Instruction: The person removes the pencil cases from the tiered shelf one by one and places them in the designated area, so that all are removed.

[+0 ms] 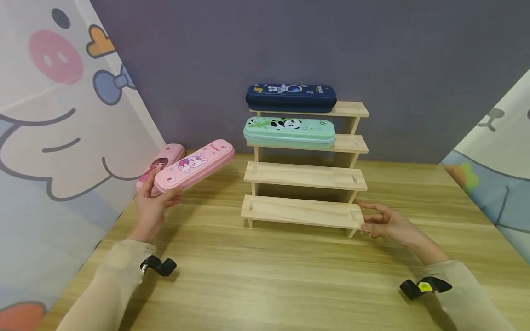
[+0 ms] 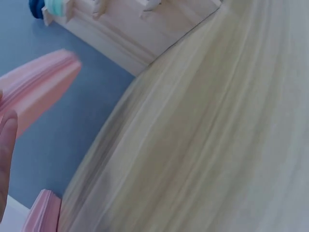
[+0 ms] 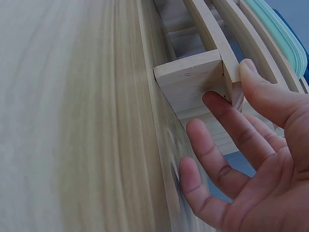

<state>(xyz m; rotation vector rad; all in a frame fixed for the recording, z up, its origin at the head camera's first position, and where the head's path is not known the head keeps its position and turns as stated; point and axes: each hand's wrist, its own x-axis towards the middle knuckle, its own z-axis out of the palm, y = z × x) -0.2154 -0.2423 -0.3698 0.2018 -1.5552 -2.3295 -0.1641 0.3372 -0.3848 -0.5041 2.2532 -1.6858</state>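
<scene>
My left hand [image 1: 151, 209] grips the near end of a pink pencil case [image 1: 209, 158] with a bunny and the word "Sweet", held tilted up above the table. Behind it, at the left, a second pink pencil case [image 1: 173, 153] with a girl picture is partly hidden. A light wooden stepped display rack [image 1: 302, 211] stands in the middle. At its lower right corner is my right hand [image 1: 391, 225]; in the right wrist view the thumb [image 3: 256, 79] and index finger pinch the end of the lowest step, other fingers loosely bent.
A navy pencil case [image 1: 291, 99] with an astronaut lies on the rack's top step. One step lower sits a mint pencil case [image 1: 290, 132] with a panda. Behind the wood-grain table [image 1: 265, 285] rises a grey panel [image 1: 310, 41], with cartoon-printed sheets at both sides.
</scene>
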